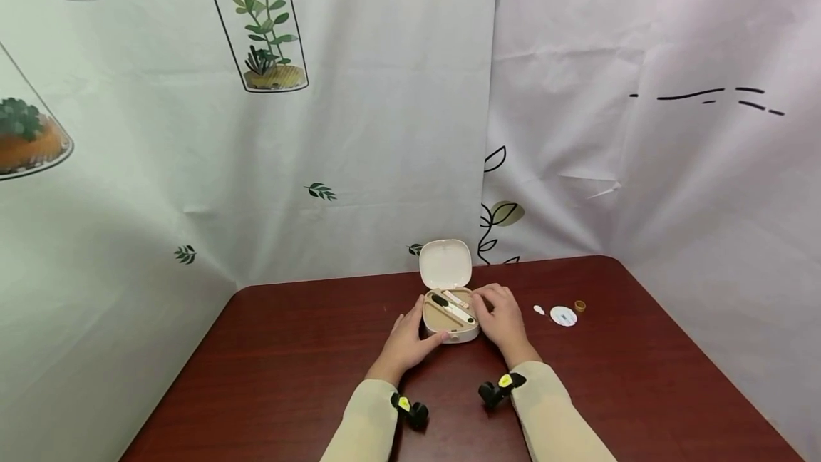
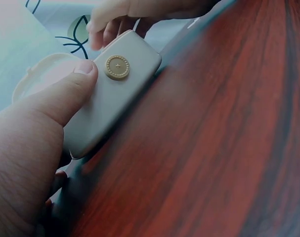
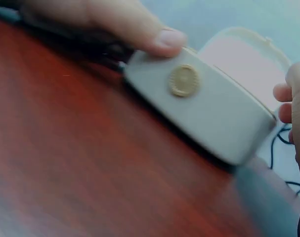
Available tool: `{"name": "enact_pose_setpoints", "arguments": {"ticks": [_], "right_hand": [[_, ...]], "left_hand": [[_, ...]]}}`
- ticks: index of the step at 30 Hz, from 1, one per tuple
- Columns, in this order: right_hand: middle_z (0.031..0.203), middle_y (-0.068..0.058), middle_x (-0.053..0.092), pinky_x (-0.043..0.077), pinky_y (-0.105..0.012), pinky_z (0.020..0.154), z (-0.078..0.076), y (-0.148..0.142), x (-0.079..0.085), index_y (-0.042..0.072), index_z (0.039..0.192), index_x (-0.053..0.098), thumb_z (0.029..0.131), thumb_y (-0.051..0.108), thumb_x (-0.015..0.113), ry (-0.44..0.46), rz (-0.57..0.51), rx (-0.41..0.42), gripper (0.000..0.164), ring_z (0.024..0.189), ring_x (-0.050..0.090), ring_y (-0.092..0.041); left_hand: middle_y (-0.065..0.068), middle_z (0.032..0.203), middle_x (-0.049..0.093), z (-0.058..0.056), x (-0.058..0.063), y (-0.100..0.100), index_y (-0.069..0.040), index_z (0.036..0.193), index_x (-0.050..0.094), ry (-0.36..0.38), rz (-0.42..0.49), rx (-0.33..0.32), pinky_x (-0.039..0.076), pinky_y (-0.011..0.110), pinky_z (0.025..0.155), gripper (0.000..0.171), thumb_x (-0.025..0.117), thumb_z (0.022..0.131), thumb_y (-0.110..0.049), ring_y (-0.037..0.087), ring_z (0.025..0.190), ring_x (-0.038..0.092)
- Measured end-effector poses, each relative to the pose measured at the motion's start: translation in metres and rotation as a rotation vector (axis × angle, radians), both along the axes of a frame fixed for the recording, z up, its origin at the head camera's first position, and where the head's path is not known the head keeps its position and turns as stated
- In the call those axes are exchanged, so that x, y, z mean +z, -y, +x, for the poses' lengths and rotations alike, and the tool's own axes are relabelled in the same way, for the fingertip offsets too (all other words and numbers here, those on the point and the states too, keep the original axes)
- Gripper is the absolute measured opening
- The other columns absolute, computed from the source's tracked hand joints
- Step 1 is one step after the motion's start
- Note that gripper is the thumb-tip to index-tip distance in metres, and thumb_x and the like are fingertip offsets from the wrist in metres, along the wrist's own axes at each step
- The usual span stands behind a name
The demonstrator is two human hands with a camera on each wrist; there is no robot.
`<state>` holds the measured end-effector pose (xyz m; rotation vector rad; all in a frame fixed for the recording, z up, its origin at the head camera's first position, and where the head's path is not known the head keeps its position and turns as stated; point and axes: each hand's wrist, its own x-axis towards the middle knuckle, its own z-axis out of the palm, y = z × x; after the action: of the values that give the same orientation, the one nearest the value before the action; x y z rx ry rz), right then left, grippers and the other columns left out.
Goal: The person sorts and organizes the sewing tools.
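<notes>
A small cream sewing box stands on the table with its white lid raised at the back. On its front is a round, button-shaped beige catch. My left hand holds the box, fingers along the left side and thumb at the front near the catch. At the right rim is my right hand, its fingers bent; whether they pinch anything is hidden. Inside lie a slim black-and-white tool and a pale pinkish stick-like piece.
To the right of the box lie a white disc, a gold thimble-like ring and a small white needle threader. The dark red table ends at the back against a printed white curtain.
</notes>
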<state>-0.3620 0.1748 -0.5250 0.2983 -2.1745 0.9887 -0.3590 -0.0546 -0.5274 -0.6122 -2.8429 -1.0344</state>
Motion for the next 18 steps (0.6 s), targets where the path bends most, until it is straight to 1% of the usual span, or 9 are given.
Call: {"name": "enact_pose_setpoints", "arguments": {"ticks": [3, 5, 7, 11, 13, 18], "right_hand": [[0.095, -0.007, 0.07, 0.049, -0.047, 0.083, -0.002, -0.014, 0.0, 0.008, 0.093, 0.077, 0.093, 0.01, 0.07, -0.067, -0.028, -0.04, 0.008, 0.092, 0.061, -0.029], [0.094, -0.009, 0.07, 0.049, -0.048, 0.082, -0.002, -0.027, 0.0, 0.007, 0.093, 0.076, 0.092, 0.008, 0.069, -0.091, -0.034, -0.072, 0.007, 0.091, 0.061, -0.031], [0.095, -0.011, 0.07, 0.048, -0.049, 0.082, -0.002, -0.042, -0.001, 0.006, 0.095, 0.076, 0.093, 0.008, 0.069, -0.088, -0.042, -0.101, 0.008, 0.092, 0.06, -0.033], [0.098, -0.014, 0.069, 0.046, -0.052, 0.081, 0.002, -0.072, 0.0, 0.006, 0.099, 0.074, 0.094, 0.01, 0.068, -0.05, -0.048, -0.165, 0.009, 0.094, 0.059, -0.035], [0.101, -0.015, 0.068, 0.046, -0.054, 0.082, 0.006, -0.086, 0.0, 0.005, 0.101, 0.074, 0.095, 0.011, 0.066, -0.016, -0.047, -0.195, 0.011, 0.096, 0.059, -0.037], [0.111, -0.017, 0.065, 0.045, -0.059, 0.089, 0.016, -0.117, 0.001, 0.004, 0.109, 0.071, 0.097, 0.015, 0.063, 0.113, -0.007, -0.265, 0.018, 0.106, 0.057, -0.04]], "left_hand": [[0.017, 0.161, 0.034, 0.0, -0.001, 0.0, -0.003, 0.161, 0.022, -0.006, 0.01, -0.005, 0.019, 0.056, 0.121, 0.103, 0.066, 0.089, -0.063, 0.03, 0.147, 0.036], [0.017, 0.161, 0.034, -0.001, -0.001, 0.0, -0.003, 0.161, 0.022, -0.006, 0.008, -0.006, 0.019, 0.056, 0.121, 0.103, 0.066, 0.089, -0.063, 0.03, 0.147, 0.036], [0.017, 0.161, 0.034, -0.001, -0.002, 0.0, -0.004, 0.161, 0.022, -0.004, 0.002, -0.006, 0.019, 0.055, 0.121, 0.103, 0.066, 0.089, -0.063, 0.03, 0.147, 0.036], [0.016, 0.161, 0.034, -0.002, -0.001, 0.0, -0.004, 0.161, 0.022, -0.002, -0.001, -0.005, 0.019, 0.055, 0.121, 0.103, 0.066, 0.089, -0.063, 0.03, 0.147, 0.036], [0.016, 0.161, 0.034, -0.002, -0.001, 0.0, -0.004, 0.161, 0.022, 0.0, 0.0, -0.004, 0.019, 0.055, 0.121, 0.103, 0.066, 0.089, -0.062, 0.03, 0.147, 0.036], [0.016, 0.161, 0.034, -0.001, -0.002, 0.0, -0.004, 0.161, 0.022, 0.004, -0.003, -0.005, 0.019, 0.054, 0.121, 0.103, 0.067, 0.089, -0.062, 0.03, 0.147, 0.035]]}}
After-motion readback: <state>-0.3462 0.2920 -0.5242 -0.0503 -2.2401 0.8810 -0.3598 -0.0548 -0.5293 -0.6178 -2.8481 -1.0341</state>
